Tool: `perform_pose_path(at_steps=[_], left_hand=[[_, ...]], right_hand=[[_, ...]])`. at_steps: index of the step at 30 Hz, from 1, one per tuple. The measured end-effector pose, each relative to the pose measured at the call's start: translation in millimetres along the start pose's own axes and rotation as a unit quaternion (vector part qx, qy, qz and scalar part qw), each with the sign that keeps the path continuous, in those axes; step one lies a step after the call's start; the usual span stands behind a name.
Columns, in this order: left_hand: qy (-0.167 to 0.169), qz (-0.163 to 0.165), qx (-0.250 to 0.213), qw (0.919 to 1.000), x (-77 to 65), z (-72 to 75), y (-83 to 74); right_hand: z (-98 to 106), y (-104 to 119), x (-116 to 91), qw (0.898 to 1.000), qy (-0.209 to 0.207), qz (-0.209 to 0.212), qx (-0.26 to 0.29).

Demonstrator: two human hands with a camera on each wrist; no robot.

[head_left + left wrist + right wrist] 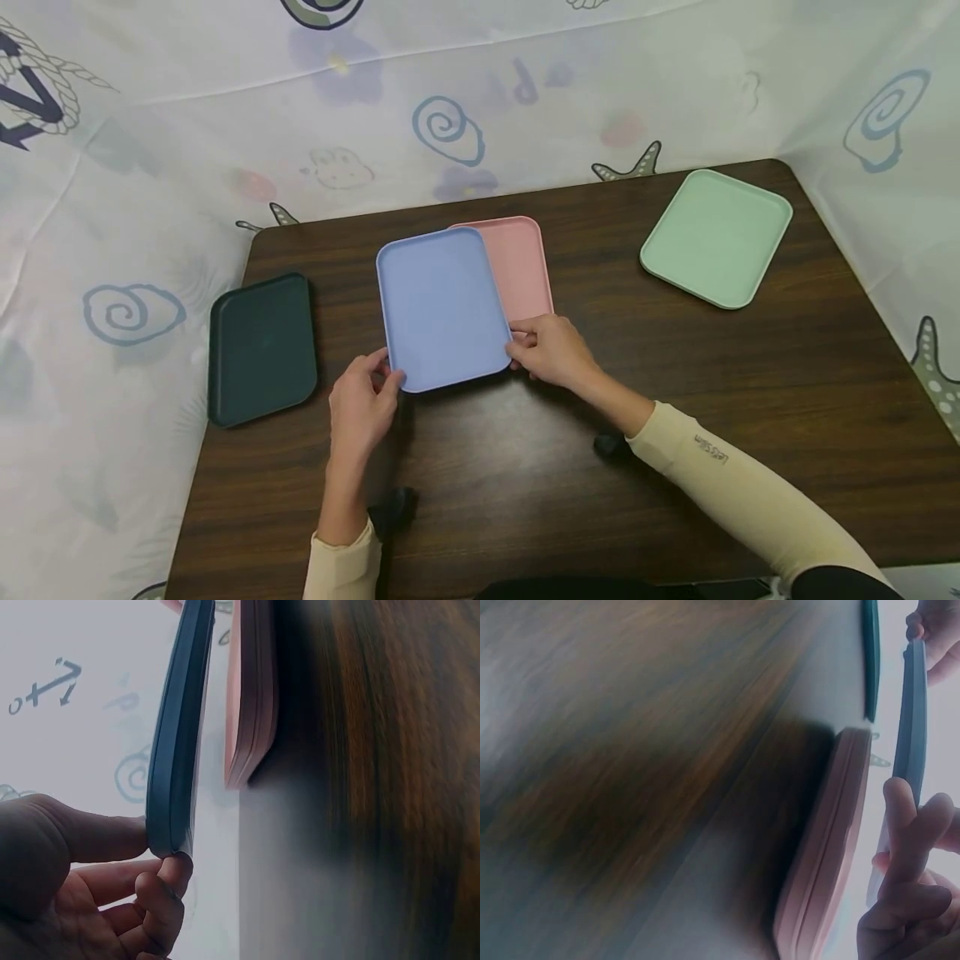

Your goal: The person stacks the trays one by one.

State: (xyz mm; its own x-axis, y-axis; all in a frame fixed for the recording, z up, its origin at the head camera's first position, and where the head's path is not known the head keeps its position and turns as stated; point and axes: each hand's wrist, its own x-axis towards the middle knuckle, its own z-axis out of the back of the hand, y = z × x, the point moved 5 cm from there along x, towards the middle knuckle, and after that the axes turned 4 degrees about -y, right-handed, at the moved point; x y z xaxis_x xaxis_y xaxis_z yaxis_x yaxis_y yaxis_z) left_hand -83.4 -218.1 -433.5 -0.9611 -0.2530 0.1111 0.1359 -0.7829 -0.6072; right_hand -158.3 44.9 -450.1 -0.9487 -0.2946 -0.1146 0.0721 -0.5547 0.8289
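A blue rectangular tray (446, 308) is held up by both hands at its near corners. My left hand (362, 404) pinches the near left corner, thumb on top and fingers beneath. At the near right corner, my right hand (551, 350) grips the rim the same way. Beneath and behind it lies a pink tray (519, 262), partly covered in the head view. Both wrist views show a gap between the blue tray (180, 727) and the pink tray (251, 690), whose side has lines along it; whether it is one tray or a stack, I cannot tell.
On the left of the brown wooden table (480, 483) lies a dark green tray (262, 350). A light green tray (717, 239) sits at the far right. Patterned white cloth (525, 108) hangs behind the table and along both sides.
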Motion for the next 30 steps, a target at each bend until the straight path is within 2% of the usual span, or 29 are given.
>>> perform_pose_path(at_steps=[9, 14, 22, 30], left_hand=[[0.013, -0.011, -0.007, 0.9998, 8.9, -17.1, -9.4], [0.015, -0.027, -0.013, 0.9994, 15.5, -25.6, -14.6], [0.024, -0.052, -0.001, 0.9984, 25.9, -34.8, -21.5], [0.029, -0.062, 0.01, 0.9976, 35.3, -43.5, -25.0]], right_hand=[[12, -14, -1, 1.0, -0.011, -0.001, 0.011], [19, -19, -1, 1.0, -0.018, -0.007, 0.003], [29, -23, -2, 0.999, -0.031, -0.008, 0.016], [33, -30, -2, 0.999, -0.043, -0.008, 0.014]])
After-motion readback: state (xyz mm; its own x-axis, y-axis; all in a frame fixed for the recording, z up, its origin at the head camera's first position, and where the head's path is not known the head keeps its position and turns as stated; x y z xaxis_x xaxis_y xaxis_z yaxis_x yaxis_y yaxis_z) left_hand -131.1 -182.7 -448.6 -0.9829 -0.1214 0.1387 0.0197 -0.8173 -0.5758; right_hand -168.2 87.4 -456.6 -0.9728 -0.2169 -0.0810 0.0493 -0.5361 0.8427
